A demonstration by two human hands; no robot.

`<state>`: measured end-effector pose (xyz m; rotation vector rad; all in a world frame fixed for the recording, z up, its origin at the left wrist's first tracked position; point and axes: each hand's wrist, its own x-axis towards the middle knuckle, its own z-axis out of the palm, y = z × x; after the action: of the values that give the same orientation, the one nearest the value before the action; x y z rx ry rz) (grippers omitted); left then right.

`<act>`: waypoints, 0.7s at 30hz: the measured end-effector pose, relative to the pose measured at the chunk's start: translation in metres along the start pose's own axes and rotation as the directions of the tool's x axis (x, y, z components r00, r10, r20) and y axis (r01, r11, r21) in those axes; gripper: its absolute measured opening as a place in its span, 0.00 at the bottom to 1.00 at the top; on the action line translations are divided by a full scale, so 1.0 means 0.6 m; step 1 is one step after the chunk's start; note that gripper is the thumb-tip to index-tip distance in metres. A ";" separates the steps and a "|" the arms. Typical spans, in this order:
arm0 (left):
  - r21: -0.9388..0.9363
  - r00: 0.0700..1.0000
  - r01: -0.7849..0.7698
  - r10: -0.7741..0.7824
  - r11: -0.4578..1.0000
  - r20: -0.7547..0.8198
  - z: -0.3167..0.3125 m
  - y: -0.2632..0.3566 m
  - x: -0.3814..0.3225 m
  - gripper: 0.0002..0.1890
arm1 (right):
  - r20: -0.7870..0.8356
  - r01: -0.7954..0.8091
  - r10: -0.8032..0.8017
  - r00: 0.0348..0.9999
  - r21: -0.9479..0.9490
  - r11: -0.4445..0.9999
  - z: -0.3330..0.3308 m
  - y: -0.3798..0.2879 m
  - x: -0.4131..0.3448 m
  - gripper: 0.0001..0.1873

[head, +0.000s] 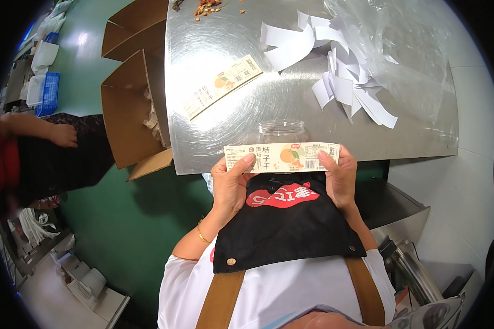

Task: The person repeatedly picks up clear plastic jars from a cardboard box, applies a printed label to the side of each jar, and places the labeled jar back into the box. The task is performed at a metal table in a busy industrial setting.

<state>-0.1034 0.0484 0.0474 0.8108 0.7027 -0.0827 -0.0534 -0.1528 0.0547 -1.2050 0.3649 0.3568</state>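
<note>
Stretched between my two hands is a long printed paper label (pixel 276 158) with an orange fruit picture and writing on it. My left hand (pixel 232 181) pinches its left end, thumb on top. At the other end, my right hand (pixel 341 174) grips it the same way. Just behind the label stands a clear plastic jar (pixel 281 132), its threaded open mouth showing and its lower part mostly hidden. Farther up the metal table (pixel 230 119) lies a stack of similar labels (pixel 224 86), set at a slant.
Curled white paper strips (pixel 337 78) lie beside a clear plastic bag (pixel 411 53). Small orange dried pieces (pixel 208 8) sit at the far edge. Open cardboard boxes (pixel 127 111) adjoin the table's left side. Another person's hand (pixel 64 135) shows at left.
</note>
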 end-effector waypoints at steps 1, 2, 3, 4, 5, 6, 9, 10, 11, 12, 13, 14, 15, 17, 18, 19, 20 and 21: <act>-0.013 1.000 -0.005 0.005 1.000 -0.004 0.000 -0.001 0.000 0.09 | 0.006 0.007 -0.007 1.000 0.004 1.000 -0.002 0.004 0.000 0.08; -0.026 1.000 -0.011 0.010 1.000 -0.008 0.000 -0.002 0.000 0.08 | 0.011 0.015 -0.015 1.000 0.008 1.000 -0.004 0.007 0.000 0.08; -0.039 1.000 -0.015 0.015 0.999 -0.012 0.000 -0.003 0.000 0.08 | 0.016 0.022 -0.022 1.000 0.012 1.000 -0.006 0.010 0.001 0.07; -0.033 1.000 -0.013 0.012 0.999 -0.016 0.000 -0.003 0.001 0.08 | 0.013 0.030 -0.030 0.999 0.008 1.000 -0.006 0.012 0.001 0.07; -0.027 1.000 -0.010 0.009 1.000 -0.020 0.002 -0.002 0.001 0.08 | 0.010 0.039 -0.039 0.999 0.003 0.999 -0.006 0.013 0.001 0.07; -0.020 1.000 -0.009 0.009 1.000 -0.024 0.002 -0.001 0.001 0.08 | 0.008 0.049 -0.049 0.999 -0.002 0.999 -0.005 0.014 0.003 0.07; -0.007 1.000 -0.018 0.018 1.000 -0.024 0.001 -0.002 0.002 0.08 | -0.007 0.050 -0.050 0.999 -0.008 0.999 -0.002 0.016 0.004 0.07; 0.003 1.000 -0.026 0.026 1.000 -0.018 -0.001 -0.004 0.002 0.08 | -0.007 0.051 -0.051 0.999 -0.012 0.999 -0.003 0.017 0.005 0.07; 0.012 0.999 -0.033 0.033 0.999 -0.011 -0.004 -0.007 0.003 0.09 | -0.006 0.052 -0.052 0.999 -0.017 0.999 -0.004 0.018 0.006 0.06; 0.021 0.999 -0.040 0.040 0.999 -0.005 -0.005 -0.008 0.004 0.09 | -0.007 0.052 -0.052 0.999 -0.021 0.998 -0.005 0.019 0.007 0.06; 0.021 0.999 -0.042 0.043 0.999 -0.006 -0.005 -0.008 0.004 0.09 | -0.005 0.054 -0.054 0.999 -0.022 0.998 -0.004 0.019 0.007 0.06; 0.021 0.999 -0.045 0.045 0.999 -0.007 -0.004 -0.007 0.004 0.09 | -0.004 0.056 -0.056 0.998 -0.023 0.998 -0.004 0.018 0.007 0.06; 0.020 0.999 -0.048 0.048 0.999 -0.009 -0.004 -0.007 0.003 0.09 | -0.002 0.057 -0.057 0.998 -0.025 0.998 -0.004 0.018 0.007 0.06; -0.003 0.999 -0.041 0.041 0.999 -0.016 0.000 -0.006 0.002 0.09 | 0.000 0.058 -0.058 0.998 -0.017 0.998 -0.003 0.018 0.006 0.06; -0.015 0.999 -0.037 0.037 0.999 -0.019 0.001 -0.005 0.001 0.08 | 0.001 0.059 -0.059 0.998 -0.013 0.998 -0.003 0.018 0.006 0.06; -0.013 0.999 -0.037 0.036 0.999 -0.021 0.001 -0.005 0.001 0.08 | 0.001 0.060 -0.060 0.998 -0.010 0.998 -0.003 0.018 0.005 0.06; -0.012 0.999 -0.036 0.036 0.999 -0.023 0.001 -0.005 0.002 0.08 | 0.002 0.061 -0.061 0.998 -0.008 0.998 -0.003 0.018 0.005 0.06; -0.010 0.999 -0.034 0.034 0.999 -0.024 0.000 -0.005 0.002 0.08 | 0.000 0.062 -0.062 0.998 -0.005 0.998 -0.003 0.019 0.005 0.06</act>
<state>-0.1034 0.0463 0.0448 0.8149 0.7111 -0.0392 -0.0563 -0.1507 0.0433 -1.2186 0.3256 0.3040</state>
